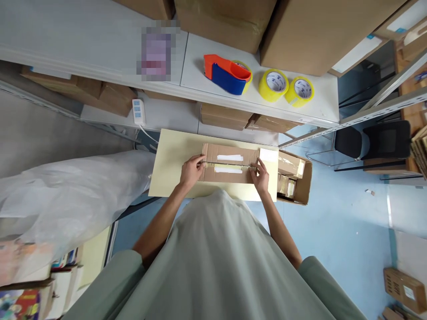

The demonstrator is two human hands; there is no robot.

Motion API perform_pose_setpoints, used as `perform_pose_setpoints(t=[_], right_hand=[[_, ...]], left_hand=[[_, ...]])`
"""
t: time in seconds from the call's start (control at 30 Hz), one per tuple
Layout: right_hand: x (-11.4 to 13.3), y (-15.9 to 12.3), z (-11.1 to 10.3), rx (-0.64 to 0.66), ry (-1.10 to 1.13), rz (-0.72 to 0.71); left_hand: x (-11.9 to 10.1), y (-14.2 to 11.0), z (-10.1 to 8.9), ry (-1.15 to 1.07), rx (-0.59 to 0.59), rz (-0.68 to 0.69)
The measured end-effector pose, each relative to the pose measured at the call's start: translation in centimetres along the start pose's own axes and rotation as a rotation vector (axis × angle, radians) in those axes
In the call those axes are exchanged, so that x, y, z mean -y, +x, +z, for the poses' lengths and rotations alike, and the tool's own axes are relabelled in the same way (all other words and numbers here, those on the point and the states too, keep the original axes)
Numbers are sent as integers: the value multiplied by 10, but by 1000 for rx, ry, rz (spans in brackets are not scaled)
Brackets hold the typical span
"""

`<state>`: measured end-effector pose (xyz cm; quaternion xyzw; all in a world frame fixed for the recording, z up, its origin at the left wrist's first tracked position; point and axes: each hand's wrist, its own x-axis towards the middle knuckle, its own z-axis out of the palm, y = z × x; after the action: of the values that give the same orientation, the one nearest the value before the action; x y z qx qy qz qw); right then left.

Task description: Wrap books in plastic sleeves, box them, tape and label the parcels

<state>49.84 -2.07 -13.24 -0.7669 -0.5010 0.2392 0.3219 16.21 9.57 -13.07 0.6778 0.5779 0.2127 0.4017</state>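
Observation:
A flat-lying brown cardboard box [230, 176] rests on a pale yellow board in front of me. Its two top flaps meet along a dark lengthwise seam, and white label remnants lie on either side of it. My left hand [191, 171] pinches the box at the left end of the seam, thumb and fingers close together. At the right end, my right hand [260, 177] grips the flap edges by the seam with bent fingers. A white paper piece [268, 154] lies just beyond the box's right end.
An orange and blue tape dispenser [227, 76] and yellow tape rolls [273, 85] sit on the grey shelf [320, 109]. Right of the yellow board [170, 162] stands an open carton [305, 189] holding smaller boxes. A power strip [138, 112] is behind; plastic wrap [83, 191] bulges at left.

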Motion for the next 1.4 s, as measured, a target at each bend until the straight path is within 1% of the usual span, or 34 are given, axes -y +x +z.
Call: perform_pose_setpoints(t=[0.13,0.23,0.33,0.43,0.5,0.57,0.67,0.73,0.77,0.83,0.87,0.93,1.03,1.1,1.2,1.3,1.37,1.4], right_hand=[[1,-7,0,41,-51,-19],[2,-4,-2,50,-88,-72],[8,8,-5,37,-139,-96],[27,32,-9,8,-215,-126],[55,54,-13,-22,-247,-215],[94,81,-19,-65,-262,-355],[166,127,-23,-150,-307,-555],[212,158,-21,-182,-365,-629],[231,172,-17,-172,-399,-645],[263,196,-7,-136,-477,-615],[274,206,-1,-109,-522,-576],[290,222,11,-51,-615,-463],[301,238,28,7,-718,-297],[304,244,34,5,-738,-251],[305,245,35,-1,-750,-223],[299,231,28,30,-791,-204],[289,210,21,53,-789,-251],[283,196,18,64,-773,-296]], left_hand=[[9,-8,-2,-39,-10,11],[16,-9,-1,-75,-1,44],[22,-4,-4,-67,24,86],[19,11,-11,-6,13,166],[7,26,-22,31,-16,223],[-14,45,-38,40,-47,277],[-58,73,-69,7,-120,370],[-89,86,-90,-45,-177,421],[-102,90,-100,-72,-199,447],[-124,93,-117,-115,-245,494],[-131,92,-124,-126,-262,506],[-138,86,-135,-139,-280,517],[-131,75,-145,-149,-272,508],[-119,69,-150,-151,-256,496],[-99,61,-156,-158,-231,482],[-82,53,-161,-191,-231,480],[-73,45,-163,-234,-259,483],[-69,41,-164,-262,-279,486]])
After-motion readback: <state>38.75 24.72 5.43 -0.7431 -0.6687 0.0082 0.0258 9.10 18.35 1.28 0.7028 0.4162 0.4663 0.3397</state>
